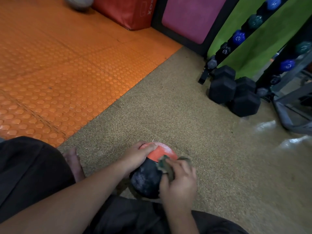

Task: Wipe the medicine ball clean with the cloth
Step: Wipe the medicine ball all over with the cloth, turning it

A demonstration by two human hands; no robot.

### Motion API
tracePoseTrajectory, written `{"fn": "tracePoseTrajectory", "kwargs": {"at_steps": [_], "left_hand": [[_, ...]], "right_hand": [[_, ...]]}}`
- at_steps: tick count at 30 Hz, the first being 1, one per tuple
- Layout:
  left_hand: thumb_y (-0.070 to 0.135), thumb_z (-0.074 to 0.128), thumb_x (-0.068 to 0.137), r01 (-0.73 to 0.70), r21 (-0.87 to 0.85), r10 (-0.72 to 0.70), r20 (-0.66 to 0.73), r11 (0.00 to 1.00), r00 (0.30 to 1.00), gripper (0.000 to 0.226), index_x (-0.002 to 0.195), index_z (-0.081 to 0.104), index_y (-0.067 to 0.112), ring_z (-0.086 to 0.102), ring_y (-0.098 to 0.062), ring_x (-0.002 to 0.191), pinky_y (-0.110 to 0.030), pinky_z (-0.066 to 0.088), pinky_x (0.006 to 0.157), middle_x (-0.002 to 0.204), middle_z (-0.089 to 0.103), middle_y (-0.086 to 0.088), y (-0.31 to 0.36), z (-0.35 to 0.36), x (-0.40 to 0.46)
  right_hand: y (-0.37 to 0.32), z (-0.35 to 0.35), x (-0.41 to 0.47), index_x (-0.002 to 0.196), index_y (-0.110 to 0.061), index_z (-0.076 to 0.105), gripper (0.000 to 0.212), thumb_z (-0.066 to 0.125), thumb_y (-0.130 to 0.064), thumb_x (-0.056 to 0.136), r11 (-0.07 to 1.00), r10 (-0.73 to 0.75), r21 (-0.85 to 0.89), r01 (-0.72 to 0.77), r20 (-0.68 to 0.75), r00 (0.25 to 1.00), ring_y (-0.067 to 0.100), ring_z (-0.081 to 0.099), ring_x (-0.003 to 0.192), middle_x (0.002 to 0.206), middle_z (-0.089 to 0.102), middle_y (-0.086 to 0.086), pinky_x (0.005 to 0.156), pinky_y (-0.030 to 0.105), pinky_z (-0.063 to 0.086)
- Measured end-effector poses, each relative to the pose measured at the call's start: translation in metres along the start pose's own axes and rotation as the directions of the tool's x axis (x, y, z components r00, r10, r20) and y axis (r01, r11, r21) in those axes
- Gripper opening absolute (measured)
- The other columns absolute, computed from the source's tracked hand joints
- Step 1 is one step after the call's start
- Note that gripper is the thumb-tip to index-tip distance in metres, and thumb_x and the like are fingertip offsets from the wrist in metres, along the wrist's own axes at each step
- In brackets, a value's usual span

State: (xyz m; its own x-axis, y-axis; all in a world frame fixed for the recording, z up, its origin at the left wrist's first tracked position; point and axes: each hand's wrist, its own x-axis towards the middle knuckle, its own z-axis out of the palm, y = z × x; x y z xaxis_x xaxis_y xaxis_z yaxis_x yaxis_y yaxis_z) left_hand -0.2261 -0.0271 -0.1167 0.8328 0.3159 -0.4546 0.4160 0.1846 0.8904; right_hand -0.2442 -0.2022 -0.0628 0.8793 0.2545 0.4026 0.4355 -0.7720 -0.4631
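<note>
In the head view, the medicine ball [148, 173] sat low on the speckled floor [168, 107] just in front of the seated person's lap, between both hands. The left hand [136, 156] curled over its far orange top, steadying it. The right hand [179, 181] pressed the crumpled cloth [166, 163] against the ball's right side, fingers bunched round it. The dusty black near face lay leftward of the cloth, probably the next patch to rub.

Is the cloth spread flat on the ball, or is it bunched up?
Bunched up. The cloth sits crumpled under the right hand, pressed against the medicine ball.
</note>
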Motion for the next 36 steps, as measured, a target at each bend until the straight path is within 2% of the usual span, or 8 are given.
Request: {"fn": "tracePoseTrajectory", "kwargs": {"at_steps": [4,11,17,24,27,31,34,36], "left_hand": [[0.074,0.076,0.074,-0.011,0.009,0.012,-0.014,1.0,1.0,0.053,0.114,0.075,0.04,0.072,-0.016,0.097,-0.03,0.056,0.077,0.109,0.075,0.008,0.001,0.002,-0.003],[0.076,0.074,0.063,0.007,-0.039,-0.008,-0.028,0.999,1.0,0.061,0.109,0.078,0.036,0.076,-0.018,0.092,-0.04,0.062,0.088,0.101,0.08,0.004,0.001,-0.004,-0.002],[0.062,0.071,0.09,-0.018,0.067,0.02,-0.032,0.998,0.999,0.038,0.121,0.073,0.041,0.067,-0.009,0.097,-0.024,0.048,0.068,0.113,0.07,0.011,0.006,0.003,-0.011],[0.08,0.069,0.054,0.014,0.077,-0.009,-0.069,0.997,0.998,0.074,0.112,0.078,0.034,0.072,-0.017,0.103,-0.032,0.055,0.096,0.111,0.077,0.004,0.011,0.0,-0.012],[0.076,0.073,0.066,0.02,0.098,-0.015,-0.051,0.995,0.999,0.062,0.115,0.076,0.038,0.071,-0.014,0.101,-0.029,0.056,0.091,0.11,0.076,0.008,0.011,0.001,-0.015],[0.064,0.084,0.065,0.236,-0.102,-0.211,0.207,0.966,0.955,0.057,0.111,0.079,0.029,0.078,-0.028,0.093,-0.046,0.062,0.09,0.108,0.08,-0.009,0.029,-0.012,-0.013],[0.065,0.077,0.081,0.341,0.001,-0.327,0.288,0.94,0.9,0.044,0.113,0.071,0.034,0.072,-0.034,0.097,-0.051,0.06,0.082,0.11,0.075,-0.011,0.043,-0.023,-0.017],[0.073,0.083,0.069,0.323,0.097,-0.337,0.244,0.941,0.909,0.053,0.114,0.064,0.052,0.062,-0.039,0.113,-0.073,0.056,0.084,0.127,0.062,-0.006,0.043,-0.024,-0.019]], "right_hand": [[0.025,-0.007,0.015,0.095,-0.019,0.081,0.03,0.062,-0.022,0.072,0.941,0.331,0.091,-0.327,-0.029,0.943,0.033,0.065,0.094,0.094,0.07,-0.001,0.085,0.045,0.054],[-0.018,0.005,-0.003,0.109,-0.024,0.078,0.043,0.056,-0.031,0.072,0.989,-0.144,-0.021,0.146,0.045,0.988,0.024,0.054,0.094,0.104,0.067,-0.009,0.082,0.035,0.048],[0.03,-0.002,0.014,0.099,-0.016,0.08,0.023,0.065,-0.015,0.081,0.926,0.358,0.143,-0.349,-0.039,0.933,0.031,0.067,0.095,0.095,0.07,-0.002,0.083,0.038,0.052],[-0.039,0.018,-0.012,0.113,-0.026,0.076,0.046,0.057,-0.027,0.071,0.958,-0.284,-0.01,0.287,0.102,0.953,0.027,0.054,0.1,0.11,0.066,-0.01,0.082,0.041,0.05],[-0.002,0.017,-0.005,0.105,-0.028,0.077,0.034,0.059,-0.022,0.076,0.976,-0.013,0.215,0.032,-0.086,0.996,0.024,0.061,0.094,0.105,0.067,-0.01,0.083,0.036,0.049],[0.052,0.004,0.016,0.101,-0.029,0.079,0.016,0.073,-0.019,0.09,0.509,0.713,0.622,-0.595,0.082,0.696,0.028,0.069,0.076,0.088,0.075,0.003,0.075,0.047,0.056],[0.042,0.012,0.02,0.108,-0.01,0.075,0.013,0.068,-0.01,0.096,0.144,0.784,0.698,-0.701,0.352,0.512,0.03,0.074,0.084,0.091,0.079,0.012,0.083,0.047,0.058],[0.038,0.018,0.027,0.11,-0.008,0.074,0.014,0.069,-0.009,0.096,0.143,0.795,0.69,-0.71,0.347,0.498,0.028,0.075,0.088,0.094,0.079,0.01,0.085,0.045,0.06]]}}
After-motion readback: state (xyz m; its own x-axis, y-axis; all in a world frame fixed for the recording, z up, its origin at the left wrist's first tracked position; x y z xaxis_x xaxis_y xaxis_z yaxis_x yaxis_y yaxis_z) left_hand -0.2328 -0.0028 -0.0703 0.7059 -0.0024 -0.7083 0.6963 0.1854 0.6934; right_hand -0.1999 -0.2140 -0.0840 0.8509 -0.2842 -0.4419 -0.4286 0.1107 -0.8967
